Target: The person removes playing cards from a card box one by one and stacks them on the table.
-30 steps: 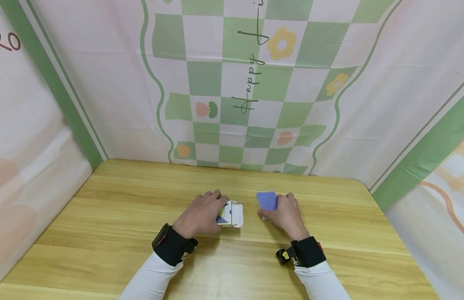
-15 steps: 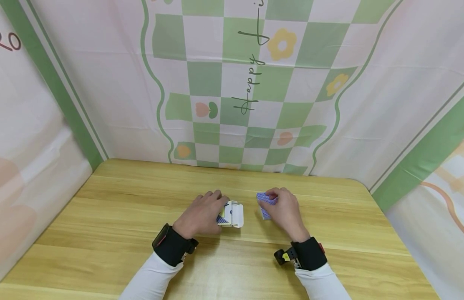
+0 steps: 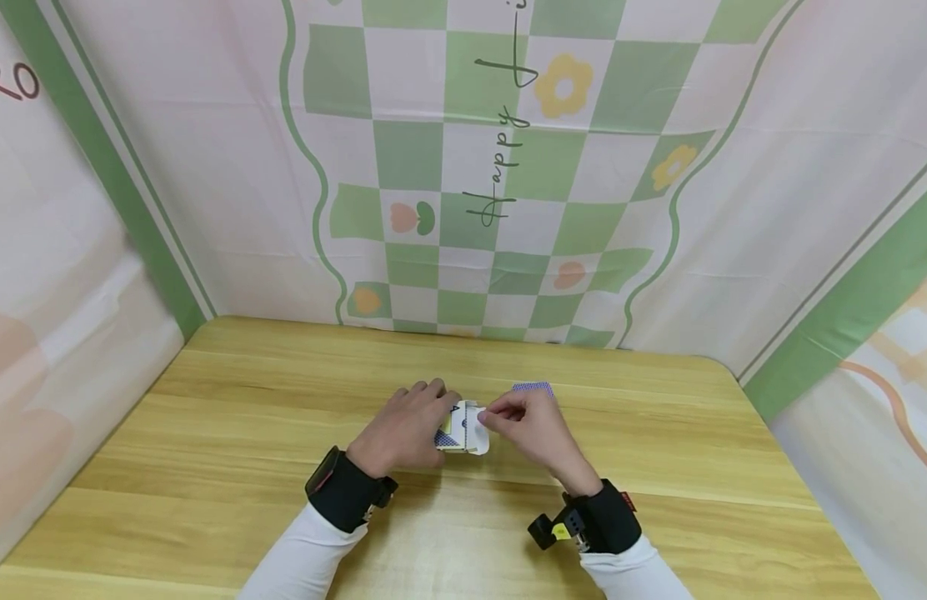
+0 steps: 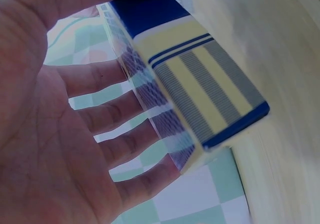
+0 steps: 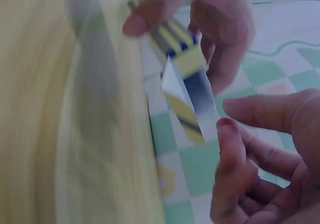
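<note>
My left hand (image 3: 407,423) holds a playing card box (image 3: 450,429) from above, thumb on one narrow side and fingers on the opposite one. The striped blue, cream and grey side of the box (image 4: 195,79) shows in the left wrist view. At its right end the white lid flap (image 3: 474,433) stands out, opened. My right hand (image 3: 538,429) is at this flap, its thumb and bent index finger slightly apart right at the flap's edge, the other fingers curled. Behind the right hand lies a blue-backed stack of cards (image 3: 533,387), mostly hidden.
Everything lies on a wooden table (image 3: 283,375) with light grain. A printed cloth with green checks (image 3: 523,275) hangs along its back edge, and more cloth (image 3: 73,333) closes off the sides. Each wrist wears a black camera band.
My right hand has let go of the blue-backed stack and moved left to the box's flap. The stack stays where it was. The left hand and the box have hardly moved.
</note>
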